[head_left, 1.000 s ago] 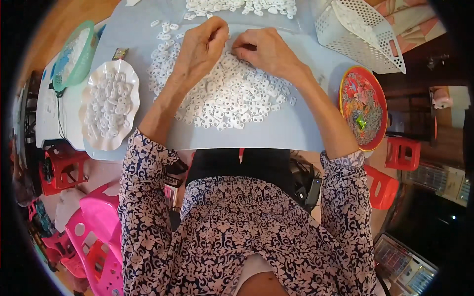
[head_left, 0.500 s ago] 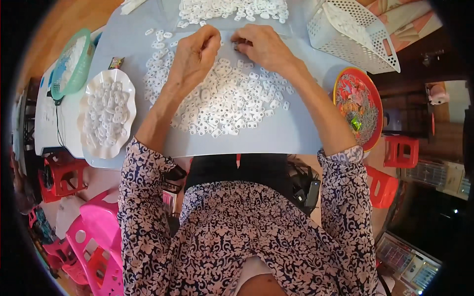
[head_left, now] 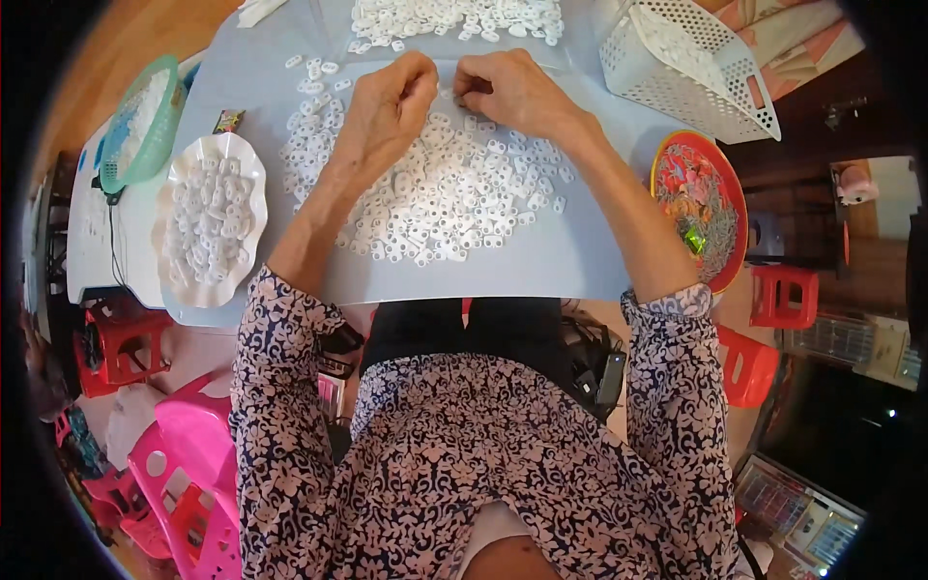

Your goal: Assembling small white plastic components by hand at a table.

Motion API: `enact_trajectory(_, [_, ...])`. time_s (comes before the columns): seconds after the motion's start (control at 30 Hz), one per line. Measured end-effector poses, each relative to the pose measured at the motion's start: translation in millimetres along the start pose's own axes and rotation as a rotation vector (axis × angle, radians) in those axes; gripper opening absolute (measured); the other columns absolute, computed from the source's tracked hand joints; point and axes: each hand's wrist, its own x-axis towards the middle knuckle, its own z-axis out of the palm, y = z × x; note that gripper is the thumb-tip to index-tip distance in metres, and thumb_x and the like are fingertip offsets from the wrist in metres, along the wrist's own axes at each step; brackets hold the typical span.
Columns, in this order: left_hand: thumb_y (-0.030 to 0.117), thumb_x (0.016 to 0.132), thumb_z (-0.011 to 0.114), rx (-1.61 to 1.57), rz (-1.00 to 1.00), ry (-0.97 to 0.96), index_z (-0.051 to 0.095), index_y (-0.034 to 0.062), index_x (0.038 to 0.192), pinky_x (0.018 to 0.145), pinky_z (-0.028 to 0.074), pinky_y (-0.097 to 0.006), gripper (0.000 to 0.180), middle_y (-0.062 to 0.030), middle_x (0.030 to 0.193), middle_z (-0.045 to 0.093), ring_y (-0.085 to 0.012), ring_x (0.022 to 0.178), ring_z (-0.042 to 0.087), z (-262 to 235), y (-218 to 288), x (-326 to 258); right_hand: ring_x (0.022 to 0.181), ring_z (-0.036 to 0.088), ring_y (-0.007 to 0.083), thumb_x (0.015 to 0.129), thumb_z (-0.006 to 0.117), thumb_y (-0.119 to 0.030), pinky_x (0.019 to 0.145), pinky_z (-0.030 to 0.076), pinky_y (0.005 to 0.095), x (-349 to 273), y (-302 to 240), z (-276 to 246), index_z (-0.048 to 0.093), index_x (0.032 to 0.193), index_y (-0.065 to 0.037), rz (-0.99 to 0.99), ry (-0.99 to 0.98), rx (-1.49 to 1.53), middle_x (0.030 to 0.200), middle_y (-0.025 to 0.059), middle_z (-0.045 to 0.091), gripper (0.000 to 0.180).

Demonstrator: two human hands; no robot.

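The near heap of small white plastic pieces lies spread on the pale blue-grey tabletop, straight in front of the person. Each piece looks flat, stiff and very light, with holes through it. They would likely skid on the smooth top and scatter at a nudge, so a fingertip pinch across the edges of one piece seems the surest hold. There are far too many in this heap to count.

Just beyond its far edge, the left hand and the right hand meet, knuckles up. Both have their fingers curled and pinched together at one small white piece between them; how exactly each fingertip sits on it is too small to tell.

To the left stands one white scalloped dish filled with the same pieces, and beyond it one green mesh basket. To the right sits one round red tray holding thin mixed-colour bits, too fine to identify.

Farthest off, a second pile of white pieces runs along the far side of the table, and one white perforated basket stands at the far right. That makes two loose heaps, two baskets, one dish and one tray.
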Motion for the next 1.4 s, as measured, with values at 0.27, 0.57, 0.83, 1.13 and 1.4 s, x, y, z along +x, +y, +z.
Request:
enact_trajectory(0.27, [0.010,0.088,0.052,-0.015,0.021,0.014,0.052,-0.0001,0.084,0.049,0.038,-0.028,0.011,-0.0064,0.056,0.044,-0.0111,0.052,0.041,-1,-1,1,0.071,0.064,0.0187,0.078,0.062,-0.004,0.067,0.050,0.0307,-8,2,-6,0.063,0.089,0.001,0.005,-0.069,0.028,0.077,0.0105,0.067,0.012])
enact_trajectory(0.57, [0.009,0.088,0.051,-0.005,0.012,-0.027,0.051,-0.0006,0.084,0.049,0.038,-0.028,0.010,-0.0058,0.057,0.042,-0.0112,0.053,0.040,0,2,-2,0.073,0.062,0.0216,0.075,0.065,-0.006,0.068,0.050,0.0312,-19,-8,-9,0.064,0.084,0.002,-0.009,-0.129,-0.076,0.081,0.0106,0.066,0.013])
enact_trajectory(0.83, [0.007,0.087,0.050,-0.031,-0.001,-0.052,0.052,-0.0008,0.084,0.050,0.039,-0.029,0.008,-0.0085,0.058,0.044,-0.0132,0.053,0.041,4,1,-3,0.072,0.061,0.0229,0.072,0.063,-0.004,0.067,0.048,0.0329,-19,-11,-7,0.060,0.082,0.002,-0.056,-0.178,-0.152,0.079,0.0117,0.065,0.012])
enact_trajectory(1.13, [0.006,0.087,0.050,-0.018,-0.022,-0.082,0.052,-0.0015,0.084,0.051,0.039,-0.030,0.008,-0.0094,0.059,0.045,-0.0137,0.053,0.041,1,7,-4,0.079,0.065,0.0265,0.073,0.063,-0.005,0.075,0.050,0.0329,-16,-6,-4,0.064,0.090,0.001,-0.040,-0.148,-0.148,0.085,0.0127,0.068,0.019])
enact_trajectory(1.4, [0.006,0.087,0.050,-0.017,0.032,-0.083,0.053,-0.0021,0.084,0.051,0.039,-0.029,0.009,-0.0091,0.059,0.045,-0.0126,0.054,0.041,3,3,-4,0.070,0.064,0.0212,0.072,0.063,-0.005,0.068,0.050,0.0305,-17,-13,-6,0.065,0.091,0.002,0.033,-0.178,-0.083,0.080,0.0119,0.067,0.019])
